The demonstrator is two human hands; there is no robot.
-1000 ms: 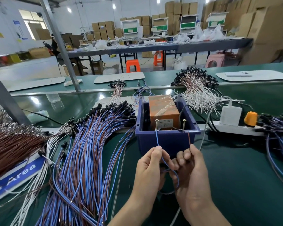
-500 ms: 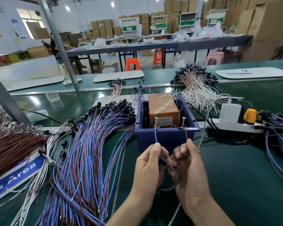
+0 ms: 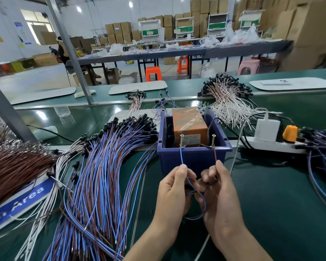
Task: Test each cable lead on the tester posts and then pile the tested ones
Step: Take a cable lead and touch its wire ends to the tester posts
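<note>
Brown lead [image 3: 215, 156] nearer right post [image 3: 213, 140], seemingly — "Area" sign [image 3: 17, 203]

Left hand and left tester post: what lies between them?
Head view: the blue lead runs from the left hand up to the left post, across the blue bin's front wall.

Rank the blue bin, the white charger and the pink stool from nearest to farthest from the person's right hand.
From the right hand:
1. Blue bin, just ahead of it.
2. White charger, on the power strip to the right.
3. Pink stool, on the floor beyond the bench.
</note>
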